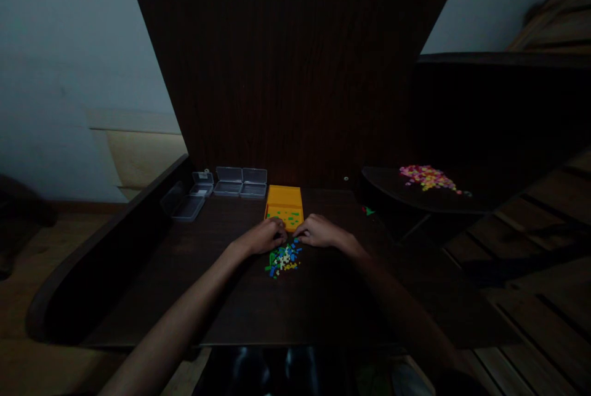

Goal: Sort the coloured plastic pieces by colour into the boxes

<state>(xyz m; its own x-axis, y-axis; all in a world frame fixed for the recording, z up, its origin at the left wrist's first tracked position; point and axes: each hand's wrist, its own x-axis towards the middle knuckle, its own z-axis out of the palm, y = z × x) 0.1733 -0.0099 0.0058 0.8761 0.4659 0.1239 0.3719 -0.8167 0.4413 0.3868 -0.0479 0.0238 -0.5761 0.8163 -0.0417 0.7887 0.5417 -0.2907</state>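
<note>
An open yellow plastic box lies on the dark tabletop, with several small green pieces in its near half. My left hand rests at the box's near left corner, fingers curled downward. At the near right corner is my right hand, its fingers drawn together toward the box's front edge. What either hand holds, if anything, is too small or hidden to make out. Just below the hands spreads a loose pile of small plastic pieces in green, blue, white and yellow.
Clear plastic cases with raised lids stand along the back left, another clear case nearer the left side panel. On a raised shelf at right sits a heap of pink and yellow pieces. A green and red bit lies below it.
</note>
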